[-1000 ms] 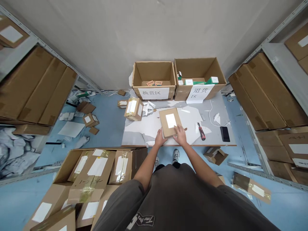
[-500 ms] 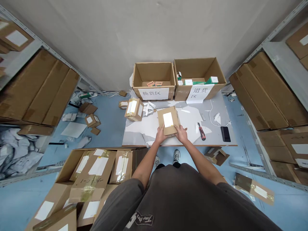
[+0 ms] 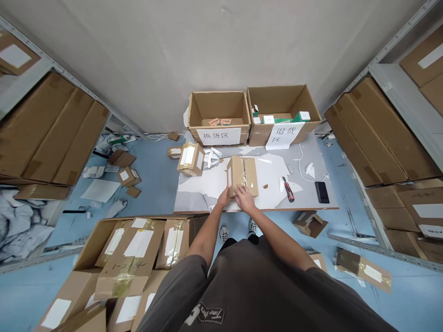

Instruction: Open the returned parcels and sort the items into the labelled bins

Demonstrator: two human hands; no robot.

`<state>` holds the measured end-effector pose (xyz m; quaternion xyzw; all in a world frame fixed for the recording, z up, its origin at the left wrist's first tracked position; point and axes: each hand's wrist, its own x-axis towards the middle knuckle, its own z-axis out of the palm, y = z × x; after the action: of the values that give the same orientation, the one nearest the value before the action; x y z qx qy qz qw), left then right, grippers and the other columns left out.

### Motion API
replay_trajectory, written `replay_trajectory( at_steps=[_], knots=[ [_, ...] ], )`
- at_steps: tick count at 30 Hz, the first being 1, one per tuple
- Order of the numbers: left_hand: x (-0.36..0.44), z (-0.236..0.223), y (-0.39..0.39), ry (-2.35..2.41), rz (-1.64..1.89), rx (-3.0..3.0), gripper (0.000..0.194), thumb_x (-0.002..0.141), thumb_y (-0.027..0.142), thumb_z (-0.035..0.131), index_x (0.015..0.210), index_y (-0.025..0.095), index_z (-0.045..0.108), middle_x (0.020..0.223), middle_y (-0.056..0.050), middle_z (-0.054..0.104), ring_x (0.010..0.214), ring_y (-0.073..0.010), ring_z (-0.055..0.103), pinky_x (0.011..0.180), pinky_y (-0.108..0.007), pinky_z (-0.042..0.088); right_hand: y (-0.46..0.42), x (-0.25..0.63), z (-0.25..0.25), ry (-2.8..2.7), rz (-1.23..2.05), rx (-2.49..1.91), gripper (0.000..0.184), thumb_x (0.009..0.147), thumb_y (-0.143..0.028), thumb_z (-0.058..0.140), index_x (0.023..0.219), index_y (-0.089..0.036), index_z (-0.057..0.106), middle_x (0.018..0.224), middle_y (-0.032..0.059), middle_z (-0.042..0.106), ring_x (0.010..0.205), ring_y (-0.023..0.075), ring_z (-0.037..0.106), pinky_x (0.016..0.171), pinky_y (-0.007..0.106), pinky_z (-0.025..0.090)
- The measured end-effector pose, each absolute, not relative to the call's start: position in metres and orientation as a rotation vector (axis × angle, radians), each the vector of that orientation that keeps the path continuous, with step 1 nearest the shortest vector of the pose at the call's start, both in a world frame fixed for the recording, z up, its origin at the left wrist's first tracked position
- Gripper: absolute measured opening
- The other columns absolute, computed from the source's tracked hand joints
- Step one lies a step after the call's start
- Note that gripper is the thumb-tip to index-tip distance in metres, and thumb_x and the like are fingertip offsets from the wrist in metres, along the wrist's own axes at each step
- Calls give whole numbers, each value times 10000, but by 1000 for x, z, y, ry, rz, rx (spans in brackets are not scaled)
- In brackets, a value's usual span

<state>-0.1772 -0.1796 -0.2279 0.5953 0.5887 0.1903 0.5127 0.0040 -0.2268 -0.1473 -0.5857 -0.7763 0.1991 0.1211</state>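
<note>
We locate the carton (image 3: 244, 176) at the near edge of the tabletop (image 3: 306, 199), directly in front of the wearer; its upper face shows a taped seam, and its left side carries a white label. The left hand (image 3: 224, 197) touches the carton at its near left corner — we cannot tell whether its fingers are closed in a grip. The right hand (image 3: 244, 198) lies over the near edge of the upper face, fingers extended and unclenched.

To the left we note a taped box (image 3: 191, 159), with white scraps (image 3: 212, 157) just beside it. To the right lie a red-and-black cutter (image 3: 288, 190) and a dark phone (image 3: 322, 192). At the rear, two open boxes (image 3: 218, 103) stand side by side — each fronted by a handwritten white sheet (image 3: 218, 136).
</note>
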Motion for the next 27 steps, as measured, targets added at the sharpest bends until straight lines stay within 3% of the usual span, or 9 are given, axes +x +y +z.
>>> replay_trajectory(
  at_steps=[3, 6, 10, 13, 17, 23, 27],
  knots=[
    [-186, -214, -186, 1416, 543, 1578, 1331, 662, 413, 990, 1755, 199, 261, 1672, -214, 494, 1563, -384, 473, 1257, -509, 422, -222, 29, -145, -2193, 565, -1713, 604, 993, -279, 663, 1591, -220, 601, 1692, 146, 494, 1602, 353, 368, 1303, 574, 364],
    [-184, -197, -195, 1436, 533, 1724, 1342, 695, 380, 985, 1775, 283, 193, 1758, -186, 351, 1583, -388, 444, 1241, -494, 451, -221, 60, -148, -2109, 594, -1870, 859, 903, -395, 816, 1676, -225, 482, 1744, 193, 387, 1615, 408, 339, 1281, 611, 366],
    [-168, -183, -200, 1571, 363, 1748, 1269, 721, 366, 992, 1756, 326, 258, 1804, -225, 217, 1507, -461, 525, 1167, -524, 501, -220, 72, -163, -2097, 835, -2007, 1101, 841, -402, 903, 1755, -320, 295, 1772, 198, 310, 1563, 386, 443, 1199, 523, 460],
    [-159, -180, -197, 1645, 264, 1726, 1181, 788, 355, 944, 1756, 329, 267, 1777, -241, 266, 1420, -450, 615, 1134, -509, 518, -218, 63, -178, -2089, 899, -1951, 1053, 881, -313, 860, 1755, -356, 274, 1693, 169, 415, 1443, 322, 585, 1139, 442, 510],
    [-159, -181, -194, 1668, 279, 1769, 1036, 885, 292, 837, 1758, 339, 281, 1694, -174, 442, 1390, -380, 650, 1133, -455, 534, -216, 54, -191, -1993, 847, -1919, 917, 907, -186, 772, 1723, -336, 381, 1517, 143, 572, 1255, 298, 707, 1073, 413, 566],
    [-154, -193, -188, 1467, 655, 1691, 934, 871, 291, 857, 1698, 274, 423, 1679, -146, 515, 1577, -354, 469, 1291, -502, 413, -217, 65, -175, -2020, 600, -1852, 730, 942, -148, 689, 1644, -272, 536, 1642, 156, 530, 1467, 346, 578, 1153, 479, 548],
    [-134, -212, -190, 1389, 869, 1396, 1025, 796, 390, 928, 1673, 230, 423, 1671, -162, 521, 1559, -346, 491, 1300, -499, 394, -212, 64, -155, -2098, 406, -1784, 637, 948, -87, 658, 1559, -269, 648, 1729, 142, 449, 1581, 353, 444, 1269, 533, 429]
  ],
)
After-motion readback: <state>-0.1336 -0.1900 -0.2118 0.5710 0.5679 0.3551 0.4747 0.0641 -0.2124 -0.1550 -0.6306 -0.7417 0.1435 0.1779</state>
